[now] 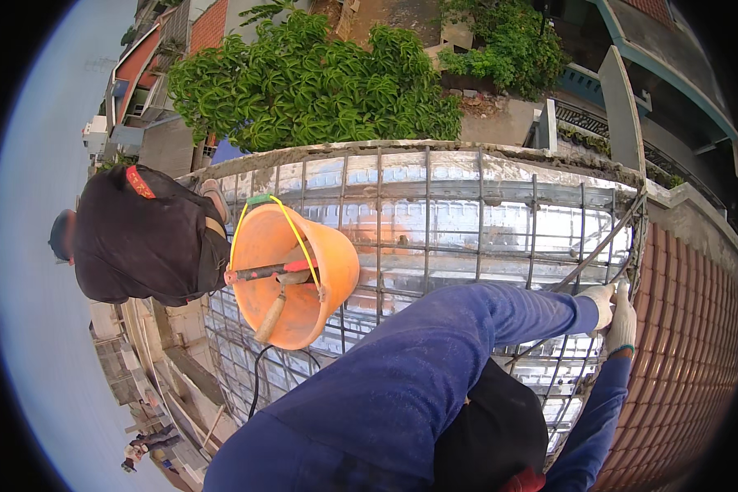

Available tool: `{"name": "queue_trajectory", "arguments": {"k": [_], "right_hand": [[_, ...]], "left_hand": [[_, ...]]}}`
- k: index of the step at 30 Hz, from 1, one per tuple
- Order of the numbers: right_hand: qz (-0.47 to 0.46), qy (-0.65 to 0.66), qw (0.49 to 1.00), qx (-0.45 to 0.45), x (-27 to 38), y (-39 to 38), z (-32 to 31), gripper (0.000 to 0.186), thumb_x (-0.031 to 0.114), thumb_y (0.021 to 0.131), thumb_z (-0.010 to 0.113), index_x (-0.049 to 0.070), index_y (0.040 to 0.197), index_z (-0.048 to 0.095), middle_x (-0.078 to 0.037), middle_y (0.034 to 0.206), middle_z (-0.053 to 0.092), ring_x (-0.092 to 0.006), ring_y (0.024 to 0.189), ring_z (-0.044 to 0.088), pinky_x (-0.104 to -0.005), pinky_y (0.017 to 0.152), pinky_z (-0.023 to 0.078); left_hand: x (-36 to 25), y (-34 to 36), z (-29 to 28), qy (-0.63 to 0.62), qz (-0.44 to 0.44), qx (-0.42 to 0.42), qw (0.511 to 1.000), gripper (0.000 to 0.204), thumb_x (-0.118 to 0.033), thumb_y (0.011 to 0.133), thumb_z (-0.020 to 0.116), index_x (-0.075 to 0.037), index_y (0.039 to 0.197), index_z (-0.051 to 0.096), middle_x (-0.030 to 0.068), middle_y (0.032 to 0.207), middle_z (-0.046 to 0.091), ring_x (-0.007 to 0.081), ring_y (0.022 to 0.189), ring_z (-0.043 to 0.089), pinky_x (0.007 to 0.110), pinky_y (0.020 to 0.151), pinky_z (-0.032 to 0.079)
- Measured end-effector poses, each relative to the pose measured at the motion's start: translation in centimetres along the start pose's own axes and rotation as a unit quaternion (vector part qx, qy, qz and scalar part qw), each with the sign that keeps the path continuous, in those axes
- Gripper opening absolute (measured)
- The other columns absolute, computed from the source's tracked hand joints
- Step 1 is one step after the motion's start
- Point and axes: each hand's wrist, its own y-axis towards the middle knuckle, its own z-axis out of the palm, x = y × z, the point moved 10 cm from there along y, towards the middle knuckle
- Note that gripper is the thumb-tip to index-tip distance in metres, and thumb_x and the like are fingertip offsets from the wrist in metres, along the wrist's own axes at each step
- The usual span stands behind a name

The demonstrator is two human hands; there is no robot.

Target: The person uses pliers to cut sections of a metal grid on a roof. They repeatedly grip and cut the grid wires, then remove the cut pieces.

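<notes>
Blue left sleeve (402,369) lies closest, slanting from near left to far right, toward the gloved left hand (600,306), which meets the right hand (623,324) at the right end of the steel mesh (426,246). Both hands are bunched together, but I cannot tell whether either grip is pinching wire or bar, since the fingertips are hidden. Just beyond them lies the diagonal bar (600,248), its long axis running from near left to far right and the left hand nearer to it, with the orange bucket (338,262) well apart on the left
</notes>
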Motion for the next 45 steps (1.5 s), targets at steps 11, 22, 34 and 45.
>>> {"name": "queue_trajectory", "arguments": {"k": [11, 22, 34, 45], "right_hand": [[-0.041, -0.111, 0.993, -0.026, 0.6, 3.6, -1.1, 0.041, 0.028, 0.108, 0.064, -0.011, 0.113, 0.077, -0.011, 0.094, 0.079, -0.021, 0.082, 0.072, -0.0382, 0.075, 0.056], [-0.176, -0.475, 0.854, -0.12, 6.9, -2.8, 2.1, 0.039, 0.04, 0.104, 0.067, 0.007, 0.119, 0.082, -0.025, 0.108, 0.082, -0.046, 0.11, 0.079, -0.0536, 0.088, 0.061], [-0.062, -0.264, 0.957, -0.101, 1.9, 2.6, -0.3, 0.046, 0.048, 0.11, 0.066, 0.004, 0.098, 0.076, -0.007, 0.074, 0.071, -0.0219, 0.057, 0.068, -0.0381, 0.048, 0.053], [0.073, -0.16, 0.977, -0.123, 1.0, -2.3, 0.9, 0.069, 0.066, 0.104, 0.067, -0.003, 0.107, 0.075, -0.009, 0.08, 0.067, -0.0169, 0.066, 0.065, -0.036, 0.057, 0.055]], "left_hand": [[0.7, 2.8, 5.1, 0.618, 0.189, 0.163, 0.745, 0.044, -0.014, 0.098, 0.072, -0.007, 0.141, 0.074, 0.0145, 0.122, 0.083, 0.0334, 0.111, 0.082, 0.046, 0.098, 0.065], [-2.9, 4.0, 1.7, 0.606, 0.167, 0.127, 0.767, 0.033, -0.019, 0.089, 0.087, -0.012, 0.121, 0.088, 0.0118, 0.119, 0.085, 0.0357, 0.113, 0.082, 0.051, 0.091, 0.067], [-1.5, -3.8, -10.3, 0.253, 0.068, -0.107, 0.959, 0.052, -0.045, 0.109, 0.061, -0.005, 0.142, 0.068, 0.0244, 0.14, 0.072, 0.0448, 0.135, 0.065, 0.061, 0.11, 0.049], [1.5, -4.4, -11.3, 0.517, 0.08, -0.124, 0.843, 0.099, -0.064, 0.11, 0.055, -0.005, 0.18, 0.019, 0.0212, 0.179, 0.036, 0.0418, 0.17, 0.024, 0.073, 0.135, 0.012]]}}
